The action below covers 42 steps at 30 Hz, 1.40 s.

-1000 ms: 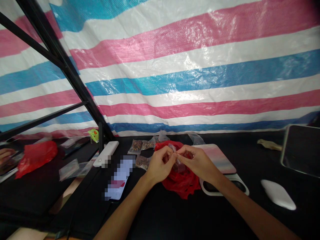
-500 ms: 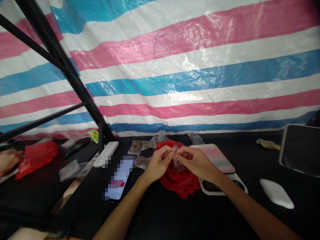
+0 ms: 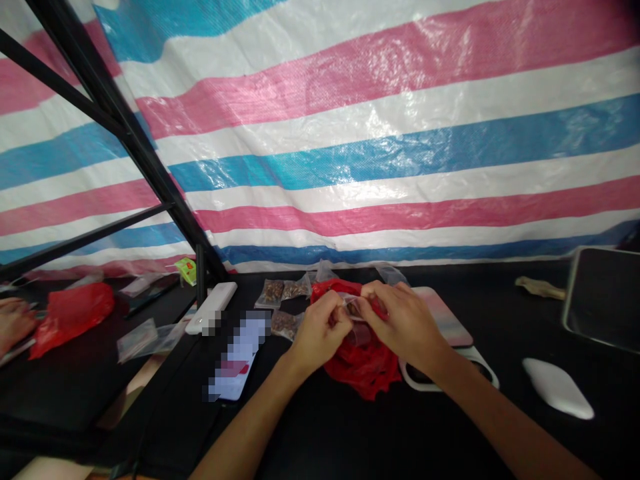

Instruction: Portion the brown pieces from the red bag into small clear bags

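Note:
My left hand [image 3: 319,331] and my right hand [image 3: 401,320] meet above a crumpled red plastic bag [image 3: 363,363] on the black table. Both pinch the top edge of a small clear plastic pouch [image 3: 354,310] holding something brownish. The pouch hangs between my fingertips, partly hidden by them. Just beyond, to the left, lie several small filled clear pouches [image 3: 283,291] with brown contents.
A white scale with a pink-tinted top [image 3: 445,320] sits under my right wrist. A white oval object [image 3: 557,389] and a dark tray [image 3: 603,300] are at the right. A white box [image 3: 213,308] and a blurred-out item [image 3: 235,353] lie left. Another person's hand [image 3: 13,323] and a red bag [image 3: 70,313] are at far left.
My hands have shifted slightly right and up with the pouch; my right hand now covers more of it. The other person's hand at far left moved a little.

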Motion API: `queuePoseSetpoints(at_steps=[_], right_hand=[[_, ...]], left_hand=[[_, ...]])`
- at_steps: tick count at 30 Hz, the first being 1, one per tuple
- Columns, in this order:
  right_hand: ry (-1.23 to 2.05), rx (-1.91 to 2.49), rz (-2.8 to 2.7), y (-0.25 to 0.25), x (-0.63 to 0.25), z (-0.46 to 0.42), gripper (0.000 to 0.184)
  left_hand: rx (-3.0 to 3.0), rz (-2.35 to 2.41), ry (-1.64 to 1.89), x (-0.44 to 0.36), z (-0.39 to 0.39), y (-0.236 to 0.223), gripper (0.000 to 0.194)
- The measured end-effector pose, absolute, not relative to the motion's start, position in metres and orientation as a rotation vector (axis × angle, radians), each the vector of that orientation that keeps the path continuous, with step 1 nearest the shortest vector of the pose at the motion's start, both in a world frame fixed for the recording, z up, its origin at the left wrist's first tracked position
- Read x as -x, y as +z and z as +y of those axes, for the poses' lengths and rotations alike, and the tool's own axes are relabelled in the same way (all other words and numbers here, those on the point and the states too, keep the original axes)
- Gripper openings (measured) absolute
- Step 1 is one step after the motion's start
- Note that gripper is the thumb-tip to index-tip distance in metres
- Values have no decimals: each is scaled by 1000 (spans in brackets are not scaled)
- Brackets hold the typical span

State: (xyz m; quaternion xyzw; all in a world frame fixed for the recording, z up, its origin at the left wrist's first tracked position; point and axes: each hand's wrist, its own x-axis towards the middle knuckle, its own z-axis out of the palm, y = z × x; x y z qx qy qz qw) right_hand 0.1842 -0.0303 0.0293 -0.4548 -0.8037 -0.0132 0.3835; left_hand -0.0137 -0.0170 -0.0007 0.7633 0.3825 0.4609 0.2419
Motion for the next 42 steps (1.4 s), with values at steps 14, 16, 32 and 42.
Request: queuePoseSetpoints(at_steps=[14,16,32,42], right_hand=[[385,1251,-1759,13,-190,-13,36],[393,1223,-1749,11,-191,-11,35],[414,1096,-1834,17,-187,-19,32],[270,918,-1861,26,-192,-21,18]], left_hand=[[-2165,1014,1172,18,-14,7,23],[-2111,1042,1217,20,-11,3,35],[-1866,889,1087,15,-6,-6,60],[-1950,1087,1145,16,-3,-4,39]])
